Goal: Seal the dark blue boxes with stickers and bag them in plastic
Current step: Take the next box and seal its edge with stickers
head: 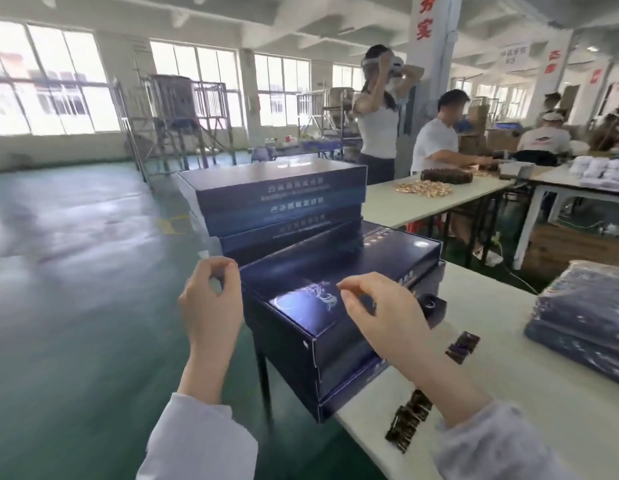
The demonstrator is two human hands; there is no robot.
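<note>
We are holding both hands with fingers curled, our left hand (211,299) out past the worktop's (509,393) left edge over open floor (76,306), our right hand (377,306) above the top dark blue box (301,317). We cannot tell whether either is pinching anything. The stacked boxes are overhanging that left edge.

The way ahead at twelve o'clock was blocked by the near stack of dark blue boxes (336,306), with a taller stack (277,202) set behind it. At three o'clock the table (509,393) was taken up by a bagged pile (585,317) (sticker strips (408,420) were scattered between). At nine o'clock open floor (76,271) was left free.
</note>
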